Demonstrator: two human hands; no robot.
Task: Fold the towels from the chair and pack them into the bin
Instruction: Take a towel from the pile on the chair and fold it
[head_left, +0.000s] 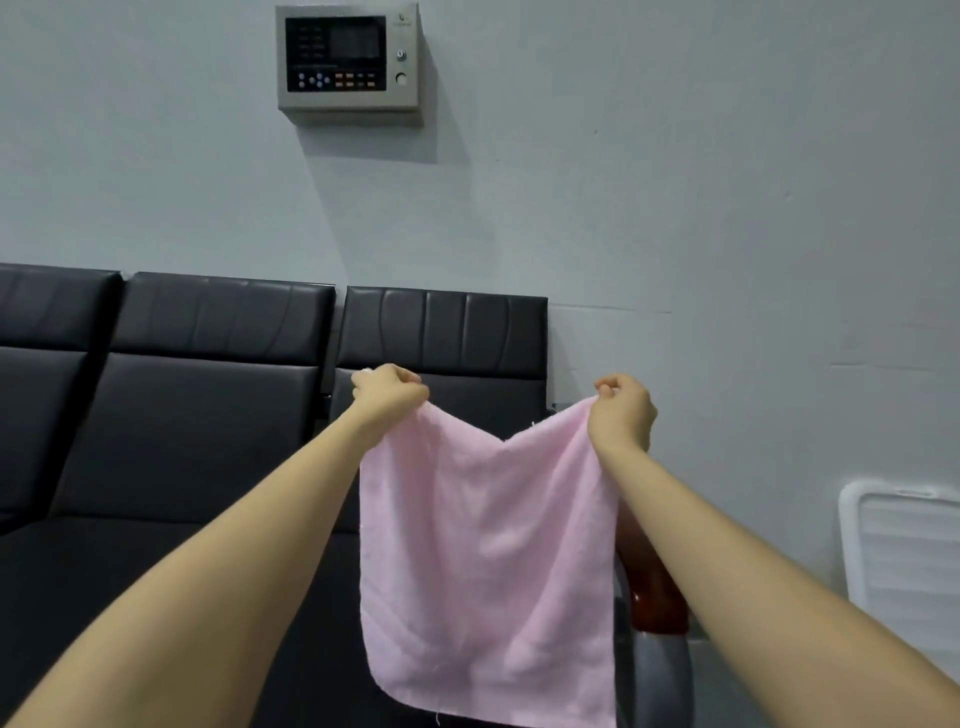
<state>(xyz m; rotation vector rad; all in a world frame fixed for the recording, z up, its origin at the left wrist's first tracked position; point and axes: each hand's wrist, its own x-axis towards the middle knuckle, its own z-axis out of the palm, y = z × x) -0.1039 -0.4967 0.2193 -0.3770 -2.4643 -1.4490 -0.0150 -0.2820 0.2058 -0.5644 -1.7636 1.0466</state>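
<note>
A pink towel hangs open in the air in front of the rightmost black chair. My left hand pinches its top left corner and my right hand pinches its top right corner. The top edge sags in a V between the two hands. The towel's lower edge reaches the bottom of the frame. The chair seat behind the towel is hidden. A white ribbed plastic bin stands at the right edge, beside the chair row, only partly in view.
A row of black padded chairs runs along the grey wall. A reddish-brown armrest on a grey frame sits at the row's right end, under my right forearm. A control panel is mounted high on the wall.
</note>
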